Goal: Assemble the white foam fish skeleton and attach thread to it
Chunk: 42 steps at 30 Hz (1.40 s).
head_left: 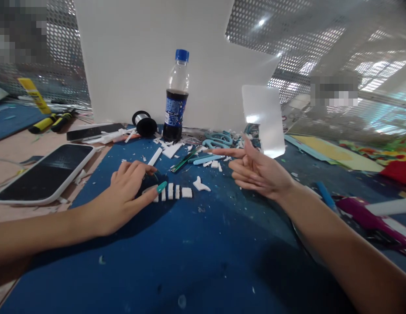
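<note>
My left hand [121,196] rests palm down over the blue mat [203,253], fingers bent and thumb apart. Its teal-nailed thumb lies against or just above the left end of a row of small white foam pieces [170,191]; the hand partly hides that end. Right of the row is a larger white block [186,192], then a white tail-shaped piece [200,185]. Above the mat, my right hand [255,170] has its index finger stretched leftward and thumb raised, the other fingers loosely curled. No object shows in it. Beyond the fingertip lie a light blue pen-like tool [207,159] and green tweezers-like tool [183,161].
A cola bottle [175,111] stands at the back beside a black spool [146,125]. Light blue scissors [219,140] lie among white scraps. A phone [46,172] and yellow-black handled tools [42,124] are left. A magenta glue gun [366,213] lies right. White board [131,56] rises behind.
</note>
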Each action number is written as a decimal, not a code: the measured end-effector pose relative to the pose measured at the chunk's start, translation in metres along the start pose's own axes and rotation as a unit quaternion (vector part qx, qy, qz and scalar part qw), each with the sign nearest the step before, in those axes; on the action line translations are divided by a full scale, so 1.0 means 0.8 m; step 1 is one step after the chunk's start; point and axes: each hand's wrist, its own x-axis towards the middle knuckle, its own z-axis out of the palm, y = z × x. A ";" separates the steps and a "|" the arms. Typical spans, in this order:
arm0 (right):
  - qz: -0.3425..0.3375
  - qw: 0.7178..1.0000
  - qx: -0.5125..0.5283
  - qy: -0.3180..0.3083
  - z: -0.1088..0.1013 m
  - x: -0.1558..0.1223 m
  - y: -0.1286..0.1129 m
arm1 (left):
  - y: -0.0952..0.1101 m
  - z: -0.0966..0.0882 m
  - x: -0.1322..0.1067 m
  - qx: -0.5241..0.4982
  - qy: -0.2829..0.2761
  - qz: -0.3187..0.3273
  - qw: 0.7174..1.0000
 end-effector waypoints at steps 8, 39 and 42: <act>-0.131 0.915 -0.349 0.155 0.000 0.010 0.022 | 0.003 -0.002 -0.002 0.003 -0.001 -0.006 1.000; -0.022 0.937 -0.340 -0.073 0.022 -0.001 0.014 | 0.003 -0.002 -0.003 0.017 0.013 0.021 1.000; -0.012 0.939 -0.335 -0.080 0.025 -0.002 0.014 | 0.002 -0.002 -0.003 0.016 0.005 0.027 0.999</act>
